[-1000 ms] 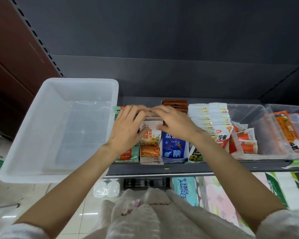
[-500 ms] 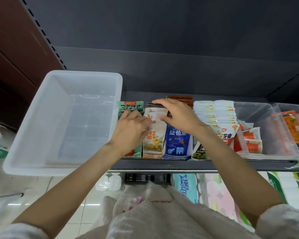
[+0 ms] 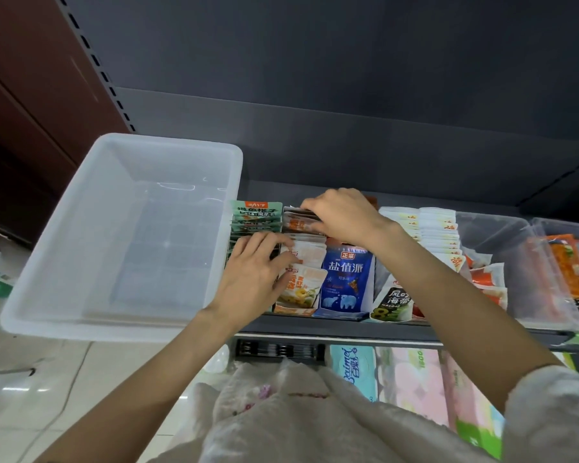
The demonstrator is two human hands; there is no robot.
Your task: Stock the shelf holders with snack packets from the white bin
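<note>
Left hand point(image 3: 253, 275) fingers flat, together on cream-and-orange snack packets point(image 3: 301, 289); right hand point(image 3: 343, 217) pinches rear packets.

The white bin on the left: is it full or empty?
Empty. The white bin shows only its bare translucent floor and walls, with no packets inside it.

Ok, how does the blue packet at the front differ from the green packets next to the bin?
The blue packet stands at the shelf front, face fully visible; the green packets sit further back in a row, overlapping. The blue one looks larger. Both stand upright in holders.
</note>
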